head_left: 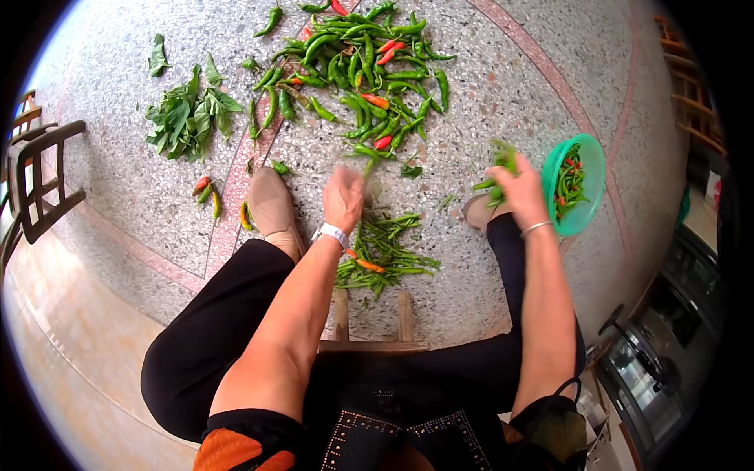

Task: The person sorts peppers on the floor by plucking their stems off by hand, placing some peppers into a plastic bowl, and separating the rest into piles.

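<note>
My right hand (518, 188) is closed around a bunch of green chili peppers (496, 188), blurred at the top, beside a green plastic basket (598, 184). Red and green chilies (569, 184) lie inside that basket. Nearer the middle, my left hand (344, 200) has its fingers closed and smeared by motion, with a blurred green chili pepper (367, 161) at the fingertips. Just beyond it spreads a big heap of green chilies (357, 67) with some red ones. Below the left hand lies a pile of thin green stems (385, 251), with an orange chili (367, 265) on it.
Green leaves (192, 114) lie in a heap on the speckled floor (503, 86) to the left. A few loose chilies (206, 192) are near my left shoe (273, 202). A wooden chair (47, 180) stands at far left; wooden legs (404, 314) show below the stems.
</note>
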A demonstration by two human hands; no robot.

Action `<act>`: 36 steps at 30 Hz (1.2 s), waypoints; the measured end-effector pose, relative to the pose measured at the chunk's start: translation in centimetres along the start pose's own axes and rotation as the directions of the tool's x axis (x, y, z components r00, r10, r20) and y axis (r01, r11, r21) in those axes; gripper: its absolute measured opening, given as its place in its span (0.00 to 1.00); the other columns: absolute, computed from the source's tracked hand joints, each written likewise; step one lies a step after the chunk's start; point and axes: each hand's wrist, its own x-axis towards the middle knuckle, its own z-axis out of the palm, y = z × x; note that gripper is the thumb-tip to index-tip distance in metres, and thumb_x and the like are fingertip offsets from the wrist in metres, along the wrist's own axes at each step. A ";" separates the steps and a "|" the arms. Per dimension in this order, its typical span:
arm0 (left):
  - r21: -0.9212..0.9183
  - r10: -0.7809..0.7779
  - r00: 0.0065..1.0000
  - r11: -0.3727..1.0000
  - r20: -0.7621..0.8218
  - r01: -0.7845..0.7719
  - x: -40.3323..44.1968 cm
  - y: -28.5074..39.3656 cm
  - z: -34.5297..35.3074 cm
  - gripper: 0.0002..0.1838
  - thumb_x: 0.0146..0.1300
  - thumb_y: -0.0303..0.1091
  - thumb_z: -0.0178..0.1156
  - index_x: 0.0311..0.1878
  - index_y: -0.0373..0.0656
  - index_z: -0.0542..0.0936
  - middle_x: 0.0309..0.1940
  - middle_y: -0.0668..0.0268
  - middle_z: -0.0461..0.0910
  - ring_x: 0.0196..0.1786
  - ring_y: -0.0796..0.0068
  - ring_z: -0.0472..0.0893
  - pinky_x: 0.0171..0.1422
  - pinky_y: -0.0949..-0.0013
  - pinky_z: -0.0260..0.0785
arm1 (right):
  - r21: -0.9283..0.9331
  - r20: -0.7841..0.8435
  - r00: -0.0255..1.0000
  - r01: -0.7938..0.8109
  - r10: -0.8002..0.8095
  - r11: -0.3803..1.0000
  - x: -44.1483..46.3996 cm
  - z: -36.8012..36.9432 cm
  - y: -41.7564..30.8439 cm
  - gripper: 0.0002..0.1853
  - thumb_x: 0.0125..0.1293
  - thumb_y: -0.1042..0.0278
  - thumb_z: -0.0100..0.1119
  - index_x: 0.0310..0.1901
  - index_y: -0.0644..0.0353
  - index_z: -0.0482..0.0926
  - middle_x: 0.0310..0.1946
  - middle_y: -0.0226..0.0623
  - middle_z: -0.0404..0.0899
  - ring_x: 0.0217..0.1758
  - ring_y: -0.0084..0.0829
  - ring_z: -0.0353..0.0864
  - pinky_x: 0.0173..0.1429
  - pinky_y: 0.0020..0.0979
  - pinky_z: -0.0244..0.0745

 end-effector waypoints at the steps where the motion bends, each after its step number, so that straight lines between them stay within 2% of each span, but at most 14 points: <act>1: 0.044 0.066 0.997 0.997 -0.029 -0.065 0.2 -0.4 0.1 0.09 0.57 0.30 0.64 0.39 0.37 0.77 0.30 0.58 0.80 0.33 0.65 0.80 0.40 0.64 0.72 | 0.066 -0.093 0.996 -0.001 0.007 0.998 0.5 -2.4 0.7 0.18 0.61 0.63 0.65 0.49 0.65 0.78 0.37 0.33 0.82 0.36 0.24 0.78 0.42 0.29 0.76; 3: 0.101 0.140 0.990 0.985 -0.032 -0.136 0.4 -0.3 0.2 0.12 0.57 0.31 0.64 0.40 0.38 0.76 0.34 0.54 0.78 0.38 0.55 0.79 0.44 0.56 0.71 | -0.079 -0.271 0.957 0.082 -0.100 0.994 1.7 -8.2 3.7 0.18 0.62 0.63 0.64 0.50 0.66 0.78 0.40 0.35 0.82 0.40 0.27 0.79 0.46 0.32 0.75; 5: 0.120 0.150 0.988 0.981 0.028 -0.153 0.2 1.1 0.3 0.12 0.57 0.34 0.62 0.41 0.39 0.74 0.39 0.48 0.74 0.45 0.43 0.75 0.48 0.47 0.68 | -0.115 -0.395 0.919 -0.071 0.020 0.991 1.3 -13.2 4.4 0.20 0.61 0.62 0.64 0.51 0.66 0.78 0.40 0.38 0.82 0.41 0.29 0.79 0.48 0.33 0.75; 7: 0.204 0.156 0.987 0.966 0.040 -0.161 0.0 2.0 0.6 0.13 0.57 0.34 0.62 0.42 0.40 0.74 0.40 0.48 0.73 0.46 0.43 0.75 0.48 0.47 0.69 | -0.209 -0.469 0.883 -0.093 -0.016 0.974 1.7 -18.6 9.2 0.23 0.60 0.63 0.64 0.55 0.66 0.76 0.42 0.40 0.82 0.42 0.31 0.80 0.50 0.34 0.76; 10: 0.292 0.149 0.988 0.944 0.049 -0.156 0.1 2.3 1.0 0.11 0.58 0.32 0.62 0.41 0.40 0.75 0.39 0.49 0.74 0.44 0.44 0.76 0.48 0.48 0.70 | -0.278 -0.452 0.881 -0.287 0.139 0.917 1.1 -23.6 13.9 0.23 0.60 0.65 0.62 0.56 0.67 0.77 0.44 0.45 0.83 0.44 0.34 0.82 0.51 0.35 0.76; 13: 0.331 0.166 0.985 0.928 0.051 -0.174 0.8 1.3 1.1 0.08 0.58 0.29 0.62 0.40 0.39 0.76 0.34 0.53 0.75 0.40 0.49 0.78 0.45 0.51 0.70 | -0.686 -0.583 0.794 -0.368 -0.171 0.628 0.6 -21.7 15.7 0.22 0.60 0.67 0.60 0.55 0.68 0.78 0.46 0.49 0.83 0.46 0.37 0.84 0.53 0.35 0.77; 16: 0.186 0.239 0.970 0.952 0.050 -0.244 0.9 -0.2 0.8 0.09 0.59 0.29 0.61 0.42 0.39 0.78 0.32 0.54 0.78 0.35 0.54 0.79 0.42 0.55 0.71 | -0.543 -0.496 0.848 -0.136 -0.186 0.829 1.2 -17.1 12.7 0.20 0.62 0.67 0.60 0.53 0.66 0.79 0.46 0.49 0.84 0.47 0.40 0.85 0.54 0.35 0.77; 17: 0.103 0.179 0.977 0.976 0.114 -0.191 1.3 -1.4 1.1 0.08 0.62 0.30 0.60 0.43 0.38 0.79 0.29 0.61 0.80 0.29 0.67 0.78 0.37 0.63 0.70 | -0.481 -0.380 0.913 -0.057 -0.149 0.875 1.7 -15.0 11.2 0.18 0.63 0.67 0.59 0.53 0.66 0.79 0.46 0.48 0.84 0.47 0.38 0.85 0.54 0.34 0.77; 20: -0.361 0.002 0.928 0.921 0.373 0.143 0.9 -1.0 0.1 0.06 0.66 0.30 0.59 0.43 0.39 0.79 0.29 0.70 0.81 0.28 0.78 0.76 0.34 0.70 0.68 | -0.413 -0.032 0.959 0.242 -0.280 0.878 2.4 -7.5 5.8 0.14 0.66 0.70 0.57 0.51 0.64 0.80 0.42 0.42 0.84 0.44 0.33 0.85 0.50 0.32 0.78; 21: -0.352 -0.088 0.891 0.898 0.445 0.265 0.5 0.9 -0.9 0.05 0.68 0.30 0.57 0.42 0.41 0.79 0.30 0.75 0.79 0.32 0.83 0.77 0.37 0.75 0.68 | -0.287 0.061 0.971 0.238 -0.230 0.928 2.5 -5.0 4.4 0.13 0.66 0.71 0.56 0.50 0.65 0.81 0.39 0.40 0.84 0.41 0.31 0.85 0.47 0.31 0.78; 24: -0.424 -0.133 0.849 0.820 0.511 0.384 0.1 1.9 -1.8 0.09 0.65 0.29 0.57 0.44 0.35 0.79 0.34 0.63 0.83 0.37 0.75 0.80 0.44 0.70 0.72 | 0.048 0.351 0.932 0.078 -0.090 0.996 2.3 2.6 1.3 0.12 0.66 0.71 0.57 0.49 0.65 0.81 0.38 0.34 0.82 0.35 0.24 0.82 0.42 0.28 0.78; 28: -0.493 -0.077 0.728 0.687 0.681 0.534 0.1 0.6 -2.0 0.08 0.69 0.30 0.57 0.48 0.38 0.78 0.38 0.67 0.81 0.40 0.75 0.80 0.48 0.70 0.74 | 0.138 0.553 0.832 -0.045 -0.039 0.989 0.4 9.8 -1.9 0.13 0.68 0.68 0.58 0.49 0.64 0.82 0.35 0.30 0.81 0.30 0.19 0.78 0.34 0.22 0.74; 31: -0.460 -0.052 0.584 0.561 0.810 0.688 -0.3 1.3 -2.7 0.06 0.72 0.31 0.56 0.48 0.44 0.77 0.40 0.70 0.80 0.41 0.77 0.80 0.52 0.69 0.75 | 0.283 0.523 0.852 -0.215 0.038 0.935 -1.1 12.8 -3.0 0.12 0.69 0.64 0.59 0.47 0.64 0.82 0.31 0.28 0.79 0.28 0.16 0.75 0.30 0.20 0.70; 36: -0.430 -0.011 0.493 0.474 0.870 0.769 -0.7 2.2 -2.9 0.07 0.72 0.32 0.56 0.49 0.42 0.77 0.40 0.68 0.80 0.41 0.74 0.81 0.53 0.65 0.76 | 0.332 0.500 0.866 -0.166 -0.024 0.928 -1.1 13.9 -1.7 0.11 0.68 0.61 0.63 0.34 0.61 0.80 0.23 0.24 0.75 0.24 0.14 0.70 0.25 0.21 0.64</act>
